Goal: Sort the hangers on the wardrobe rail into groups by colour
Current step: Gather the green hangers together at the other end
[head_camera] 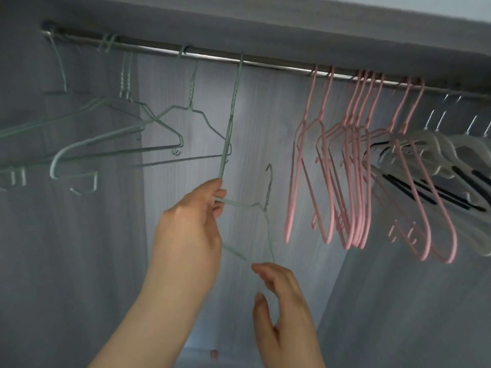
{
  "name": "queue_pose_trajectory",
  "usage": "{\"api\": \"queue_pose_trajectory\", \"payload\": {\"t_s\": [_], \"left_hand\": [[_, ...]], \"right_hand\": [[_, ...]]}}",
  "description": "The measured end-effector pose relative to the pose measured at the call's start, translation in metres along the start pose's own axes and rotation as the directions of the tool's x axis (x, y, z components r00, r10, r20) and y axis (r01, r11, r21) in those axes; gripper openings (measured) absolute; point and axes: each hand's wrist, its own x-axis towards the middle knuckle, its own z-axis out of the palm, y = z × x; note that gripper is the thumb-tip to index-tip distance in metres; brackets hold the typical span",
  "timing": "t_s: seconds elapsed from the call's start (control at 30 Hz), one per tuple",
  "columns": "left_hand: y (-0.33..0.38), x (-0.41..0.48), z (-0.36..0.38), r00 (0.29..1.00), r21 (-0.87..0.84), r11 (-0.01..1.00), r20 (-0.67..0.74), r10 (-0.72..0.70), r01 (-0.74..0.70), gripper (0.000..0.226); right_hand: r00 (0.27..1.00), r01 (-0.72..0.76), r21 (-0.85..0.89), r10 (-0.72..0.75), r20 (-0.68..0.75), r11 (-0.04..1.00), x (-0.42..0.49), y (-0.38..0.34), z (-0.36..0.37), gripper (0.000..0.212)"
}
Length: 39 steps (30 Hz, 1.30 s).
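From the head view, the rail [265,63] runs across the top of the wardrobe with the sorting nearly settled: green hangers [117,134] spread along its left stretch, pink hangers [353,166] bunched to the right of the middle, and white hangers [435,147] with dark strips at the far right. The left hand [191,229] is closed on two green wire hangers at once: its fingertips pinch the lower end of a hanging green hanger [232,112] whose hook sits on the rail, and they also grip a loose green hanger [261,208] that is off the rail, hook pointing up. The right hand [281,301] is open, fingers spread loosely, its fingertips just touching or nearly touching the loose hanger's lower corner; it holds nothing firmly. To do this step well, I would say the right hand should take the loose hanger by its neck, turn the hook square to the rail, and set it in the gap beside the hanging green one, well clear of the pink group, while the left hand steadies the hanging one so the wires do not tangle. No brand, label or writing can be read anywhere.
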Motion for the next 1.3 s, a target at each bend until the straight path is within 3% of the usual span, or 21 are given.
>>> {"api": "queue_pose_trajectory", "payload": {"t_s": [0.17,0.3,0.43,0.57,0.7,0.8,0.87,0.97,1.03,1.17,1.3], "left_hand": [[-0.034,-0.047,-0.012,1.0,-0.067,0.998,0.008,-0.015,0.015,0.043],[-0.065,-0.075,-0.031,0.992,-0.175,0.977,0.012,-0.124,0.124,0.032],[-0.098,-0.085,-0.053,0.967,-0.271,0.928,0.055,-0.25,0.255,0.032],[-0.13,-0.097,-0.074,0.917,-0.451,0.81,0.05,-0.396,0.375,0.024],[-0.158,-0.1,-0.088,0.864,-0.54,0.722,0.019,-0.504,0.433,0.023],[-0.192,-0.106,-0.091,0.8,-0.434,0.727,-0.022,-0.599,0.532,0.023],[-0.222,-0.111,-0.091,0.718,-0.209,0.709,-0.044,-0.695,0.674,0.017],[-0.242,-0.119,-0.075,0.556,0.271,0.522,-0.063,-0.829,0.809,0.048],[-0.228,-0.123,-0.052,0.557,0.382,0.508,-0.021,-0.83,0.772,0.062],[-0.181,-0.126,-0.006,0.573,0.298,0.634,0.273,-0.773,0.713,0.054],[-0.13,-0.126,0.029,0.593,0.089,0.744,0.546,-0.592,0.662,0.027]], "right_hand": [[0.97,-0.226,0.044,0.22,0.106,0.973,-0.01,0.037,0.011,0.029],[0.85,-0.505,-0.012,0.5,0.166,0.863,-0.012,0.079,0.004,0.047],[0.755,-0.584,-0.177,0.61,0.24,0.792,-0.013,0.114,-0.004,0.067],[0.625,-0.612,-0.355,0.708,0.33,0.706,-0.024,0.139,-0.008,0.073],[0.493,-0.62,-0.473,0.779,0.387,0.627,-0.035,0.149,-0.016,0.041],[0.5,-0.645,-0.415,0.765,0.406,0.642,-0.034,0.14,-0.025,0.039],[0.51,-0.67,-0.36,0.755,0.412,0.649,-0.027,0.128,-0.034,0.047],[0.471,-0.757,-0.243,0.763,0.443,0.607,-0.018,0.102,-0.051,0.045],[0.464,-0.774,-0.193,0.748,0.474,0.602,-0.015,0.081,-0.056,0.04],[0.492,-0.715,-0.232,0.711,0.503,0.659,-0.026,0.047,-0.029,0.034],[0.475,-0.827,-0.065,0.755,0.452,0.559,-0.031,0.022,0.011,0.024]]}}
